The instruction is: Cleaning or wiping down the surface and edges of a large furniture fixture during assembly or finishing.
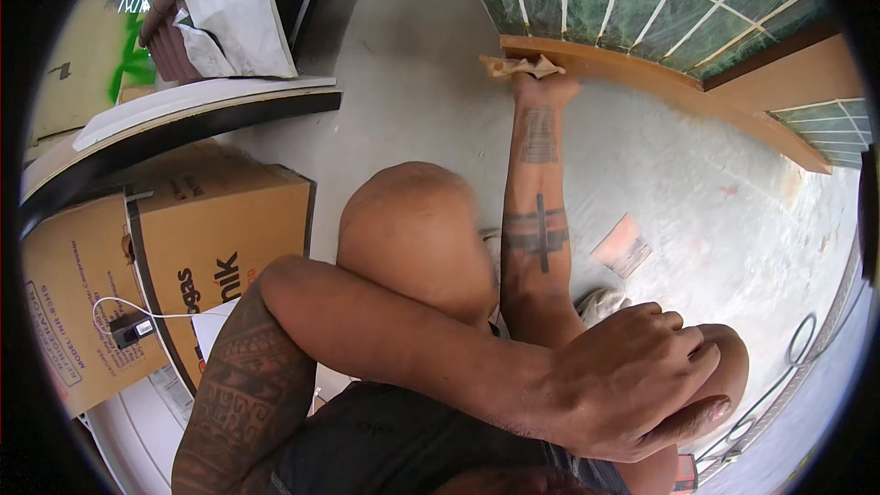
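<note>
My right arm stretches forward, and my right hand (544,87) is closed on a crumpled tan sheet (513,66), cloth or paper, I cannot tell which. It is at the brown lower rail (632,82) of a frame around green tiles (632,0). Whether the sheet touches the rail is hard to make out. My left forearm crosses over in front of me. My left hand (632,380) rests on my bent right knee (729,357), fingers loosely curled and thumb apart, with nothing visible in it.
Cardboard boxes (261,220) stand at the left, with a white cable and small black adapter (131,330) against them. Above them is a dark-edged board (302,108) bearing a white sheet (229,9). A reddish paper (621,246) lies on the grey floor; a thin cable (799,341) loops at the right.
</note>
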Tool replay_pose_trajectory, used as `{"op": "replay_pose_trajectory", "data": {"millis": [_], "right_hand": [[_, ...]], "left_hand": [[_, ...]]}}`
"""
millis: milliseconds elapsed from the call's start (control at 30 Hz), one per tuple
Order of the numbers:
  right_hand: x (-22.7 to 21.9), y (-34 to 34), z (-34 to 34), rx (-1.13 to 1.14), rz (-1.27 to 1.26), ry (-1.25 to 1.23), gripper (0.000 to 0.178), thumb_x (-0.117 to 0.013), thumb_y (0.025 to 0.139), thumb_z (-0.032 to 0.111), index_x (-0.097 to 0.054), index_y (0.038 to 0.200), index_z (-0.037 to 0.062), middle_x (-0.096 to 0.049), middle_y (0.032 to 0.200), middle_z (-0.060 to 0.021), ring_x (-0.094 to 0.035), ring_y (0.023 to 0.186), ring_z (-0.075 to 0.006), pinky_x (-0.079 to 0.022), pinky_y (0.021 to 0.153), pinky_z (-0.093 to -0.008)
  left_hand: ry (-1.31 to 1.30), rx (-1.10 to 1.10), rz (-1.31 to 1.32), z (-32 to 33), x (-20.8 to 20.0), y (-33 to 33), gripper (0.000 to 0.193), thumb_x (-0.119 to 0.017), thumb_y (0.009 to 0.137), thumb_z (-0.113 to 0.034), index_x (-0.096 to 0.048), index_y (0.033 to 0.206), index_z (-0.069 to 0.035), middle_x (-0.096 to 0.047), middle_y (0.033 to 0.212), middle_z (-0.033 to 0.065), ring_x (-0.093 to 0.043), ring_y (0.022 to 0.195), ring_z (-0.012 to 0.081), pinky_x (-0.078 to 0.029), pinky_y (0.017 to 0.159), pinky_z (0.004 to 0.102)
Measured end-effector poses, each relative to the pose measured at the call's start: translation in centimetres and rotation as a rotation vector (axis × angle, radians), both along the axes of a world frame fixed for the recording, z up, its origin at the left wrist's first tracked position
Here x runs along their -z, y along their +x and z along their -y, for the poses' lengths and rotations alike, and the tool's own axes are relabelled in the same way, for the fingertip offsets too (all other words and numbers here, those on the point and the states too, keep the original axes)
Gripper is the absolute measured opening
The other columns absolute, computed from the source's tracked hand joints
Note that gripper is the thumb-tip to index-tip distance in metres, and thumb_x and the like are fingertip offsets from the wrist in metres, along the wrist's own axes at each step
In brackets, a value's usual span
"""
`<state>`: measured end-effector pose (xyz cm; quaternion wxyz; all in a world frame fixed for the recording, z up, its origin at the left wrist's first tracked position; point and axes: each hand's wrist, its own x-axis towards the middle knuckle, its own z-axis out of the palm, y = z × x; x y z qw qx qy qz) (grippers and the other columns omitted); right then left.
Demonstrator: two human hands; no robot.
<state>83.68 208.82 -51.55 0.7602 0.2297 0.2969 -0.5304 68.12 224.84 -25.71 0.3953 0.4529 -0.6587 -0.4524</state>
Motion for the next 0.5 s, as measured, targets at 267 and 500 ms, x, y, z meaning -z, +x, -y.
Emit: {"op": "replay_pose_trajectory", "data": {"millis": [267,500], "right_hand": [[-2.1,0.4,-0.5,0.023,0.027,0.039,0.035,-0.032,0.100,0.025,-0.055,0.121,0.0082,-0.054,0.111,-0.0110,-0.054,0.100,-0.0263,-0.047,0.096,-0.0523],[-1.8,0.3,-0.5,0.022,0.077,-0.003,0.031,-0.037,0.097,0.020,-0.058,0.118,0.0092,-0.057,0.108,-0.0115,-0.057,0.096,-0.0258,-0.047,0.095,-0.0481]], "left_hand": [[0.041,-0.014,0.007,0.7,0.6,0.4,0.048,-0.052,0.100,-0.037,-0.062,0.079,0.005,-0.061,0.070,0.0208,-0.062,0.062,0.0335,-0.051,0.067,0.0460],[0.009,-0.041,0.010,1.1,0.7,1.2,0.046,-0.054,0.099,-0.034,-0.062,0.080,0.006,-0.062,0.068,0.0211,-0.063,0.062,0.0331,-0.051,0.067,0.0460]]}}
